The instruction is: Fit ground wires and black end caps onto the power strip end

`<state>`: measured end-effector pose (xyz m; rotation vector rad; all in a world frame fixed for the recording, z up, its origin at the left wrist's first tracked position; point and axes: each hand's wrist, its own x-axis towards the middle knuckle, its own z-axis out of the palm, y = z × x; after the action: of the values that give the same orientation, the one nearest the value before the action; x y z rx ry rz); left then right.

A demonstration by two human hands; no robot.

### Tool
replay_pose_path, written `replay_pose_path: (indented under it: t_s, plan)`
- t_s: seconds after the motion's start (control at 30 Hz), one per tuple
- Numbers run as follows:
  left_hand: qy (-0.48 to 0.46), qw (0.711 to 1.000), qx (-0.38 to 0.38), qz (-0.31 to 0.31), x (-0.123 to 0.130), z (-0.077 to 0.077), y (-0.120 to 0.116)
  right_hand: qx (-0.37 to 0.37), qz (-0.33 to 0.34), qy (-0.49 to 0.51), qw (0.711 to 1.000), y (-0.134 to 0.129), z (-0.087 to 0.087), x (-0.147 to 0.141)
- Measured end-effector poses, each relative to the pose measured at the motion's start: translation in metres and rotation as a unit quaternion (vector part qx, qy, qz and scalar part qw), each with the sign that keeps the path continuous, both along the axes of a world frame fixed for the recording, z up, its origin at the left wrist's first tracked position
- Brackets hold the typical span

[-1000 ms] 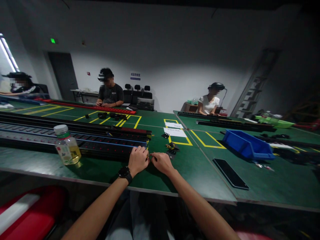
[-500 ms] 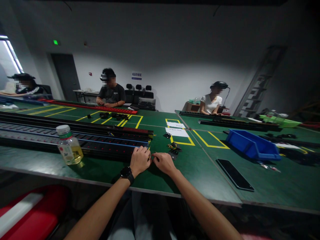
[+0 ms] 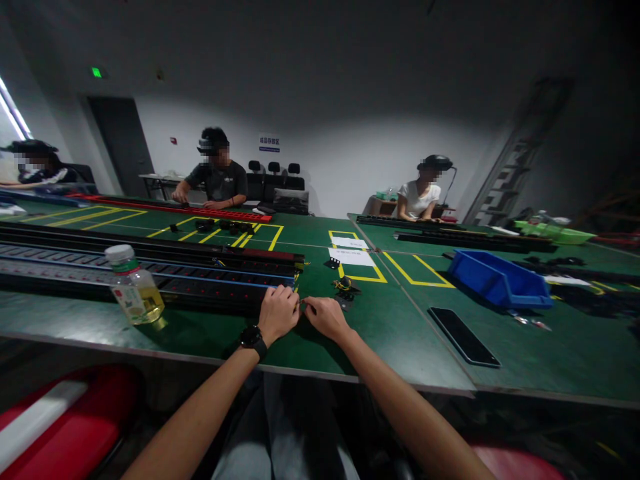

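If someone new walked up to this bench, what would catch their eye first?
Probably the two bare hands, left hand and right hand, close together at the near end of the long black rails. Next, the bright blue bin on the right of the green table, with a phone nearer the edge, and the bottle of yellow liquid standing at left before the rails.

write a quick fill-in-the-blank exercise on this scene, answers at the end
The hand with the watch at its wrist is the wearer's ____ one.
The cap on the bottle is ____.
The open bin just beyond the phone is ____.

Missing words: left; white; blue
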<state>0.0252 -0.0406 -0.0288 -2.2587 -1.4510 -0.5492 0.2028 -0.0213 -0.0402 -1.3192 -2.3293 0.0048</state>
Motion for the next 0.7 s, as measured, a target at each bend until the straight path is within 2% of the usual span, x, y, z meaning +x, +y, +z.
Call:
replay_pose_path:
  t_s: [0.4,0.7]
  plan:
    - [-0.001,1.000,0.002,-0.030,-0.0030,-0.0027,0.0017,0.007,0.003,0.000,1.000,0.0016,-0.0020,0.0007]
    - [0.008,1.000,0.001,-0.011,-0.0022,-0.0028,0.0019,0.008,0.002,0.000,1.000,0.0005,-0.0013,0.0001]
